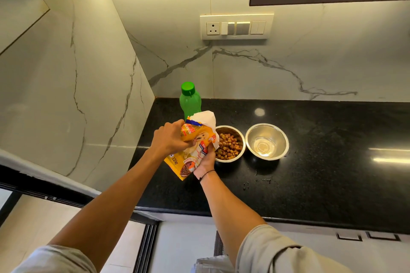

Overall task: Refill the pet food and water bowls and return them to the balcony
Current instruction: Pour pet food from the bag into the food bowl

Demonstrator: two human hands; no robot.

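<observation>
Food bowl [229, 144] holds kibble [228, 143] — water bowl [267, 141] nearly dry.

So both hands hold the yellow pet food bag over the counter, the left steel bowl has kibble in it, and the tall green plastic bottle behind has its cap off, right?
Nearly. The head view shows the tall green plastic bottle with its green cap on. The rest holds: the left hand and right hand hold the yellow pet food bag, and the left steel bowl has kibble.

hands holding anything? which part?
Both hold the yellow pet food bag: left hand grips its upper part, right hand its lower side, tilted at the kibble bowl.
</observation>
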